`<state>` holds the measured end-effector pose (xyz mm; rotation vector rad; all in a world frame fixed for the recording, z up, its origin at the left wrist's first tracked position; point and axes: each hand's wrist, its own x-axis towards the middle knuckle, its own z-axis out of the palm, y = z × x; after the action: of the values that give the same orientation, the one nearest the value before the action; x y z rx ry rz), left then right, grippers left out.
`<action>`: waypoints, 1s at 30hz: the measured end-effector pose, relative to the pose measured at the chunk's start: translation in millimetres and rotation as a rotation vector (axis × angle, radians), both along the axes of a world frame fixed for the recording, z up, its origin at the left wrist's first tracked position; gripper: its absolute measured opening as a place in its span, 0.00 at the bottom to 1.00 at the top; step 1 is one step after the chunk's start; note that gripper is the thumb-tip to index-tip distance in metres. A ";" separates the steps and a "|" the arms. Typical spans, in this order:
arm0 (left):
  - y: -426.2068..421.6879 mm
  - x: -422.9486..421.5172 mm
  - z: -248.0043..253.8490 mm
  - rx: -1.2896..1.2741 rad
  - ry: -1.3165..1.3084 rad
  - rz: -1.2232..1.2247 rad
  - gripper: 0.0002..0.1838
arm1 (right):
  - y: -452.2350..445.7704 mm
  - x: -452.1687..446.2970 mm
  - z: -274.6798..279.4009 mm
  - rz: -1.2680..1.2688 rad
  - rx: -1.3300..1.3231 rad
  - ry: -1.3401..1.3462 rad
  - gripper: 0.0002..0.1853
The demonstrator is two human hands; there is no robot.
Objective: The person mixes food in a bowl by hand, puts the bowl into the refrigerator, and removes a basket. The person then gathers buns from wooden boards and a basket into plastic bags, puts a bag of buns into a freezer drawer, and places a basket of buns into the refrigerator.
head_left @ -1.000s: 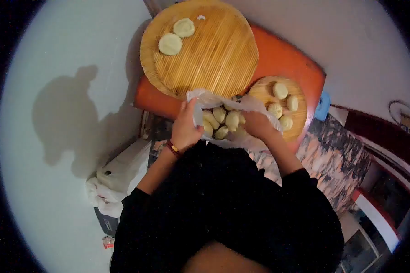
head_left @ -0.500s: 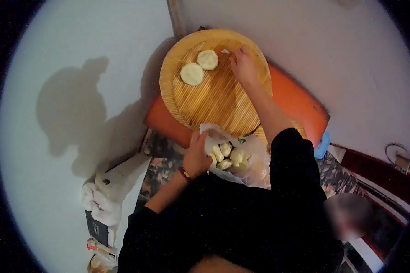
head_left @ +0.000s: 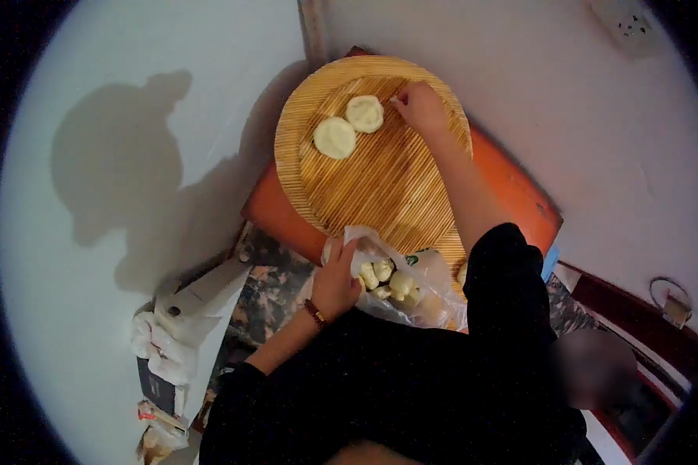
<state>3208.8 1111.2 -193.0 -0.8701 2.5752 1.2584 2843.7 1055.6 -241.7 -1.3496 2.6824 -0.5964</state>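
Observation:
My left hand [head_left: 336,285] grips the rim of a clear plastic bag [head_left: 440,304], which holds several pale dough-like pieces [head_left: 382,271]. My right hand [head_left: 423,108] reaches over a large round slatted tray [head_left: 380,186], its fingers pinched on a small white scrap [head_left: 396,101]. Just left of those fingertips lies a pale round bun [head_left: 364,114], and a second round bun [head_left: 334,138] touches it at the lower left.
The tray rests on an orange tabletop [head_left: 512,182]. A patterned dark and pink surface [head_left: 267,291] shows below. White plastic bags [head_left: 163,349] and a dark box [head_left: 157,385] are at the lower left. Walls meet behind the tray.
My right hand has left the bag and moved up to the far part of the large tray, where it has closed on the scrap. My left hand stays on the bag. The view has shifted.

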 end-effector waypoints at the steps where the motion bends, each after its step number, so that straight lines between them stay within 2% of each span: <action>1: -0.6 -1.2 0.4 0.014 0.004 -0.004 0.39 | -1.3 -3.7 -3.1 0.012 0.076 0.029 0.08; 5: -1.6 -3.4 -0.7 0.034 -0.019 -0.014 0.40 | -2.0 2.3 5.4 0.053 0.062 -0.054 0.12; 8: -1.3 -4.3 -0.6 0.003 -0.029 -0.028 0.40 | -1.5 6.8 0.6 0.061 -0.053 -0.046 0.13; 10: -1.7 -2.8 -2.9 -0.007 -0.034 -0.036 0.39 | -4.4 10.8 1.5 -0.055 -0.003 -0.050 0.15; 13: -2.8 -4.4 0.6 -0.008 -0.039 -0.042 0.39 | -3.7 11.8 -0.2 -0.023 -0.066 -0.019 0.16; 17: -3.2 -4.9 2.0 0.031 -0.014 -0.024 0.38 | -8.7 8.3 3.0 0.014 -0.011 -0.045 0.16; 19: -2.2 -3.5 -2.2 0.007 0.009 -0.024 0.38 | -11.1 13.2 7.7 -0.087 0.006 -0.056 0.10; 22: -1.7 -3.1 -3.1 -0.023 0.016 -0.030 0.37 | -8.3 18.3 7.8 -0.027 -0.114 -0.002 0.10; 25: -1.9 -3.5 -2.3 -0.016 -0.015 -0.032 0.37 | -11.2 21.0 13.2 -0.001 -0.046 -0.030 0.14; 30: -2.3 -2.4 -2.6 -0.014 -0.021 -0.029 0.37 | -13.0 17.8 14.2 0.023 -0.044 -0.090 0.12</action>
<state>3206.3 1108.9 -195.7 -0.8406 2.5741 1.2183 2861.4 1042.6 -227.6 -1.3278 2.5942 -0.7002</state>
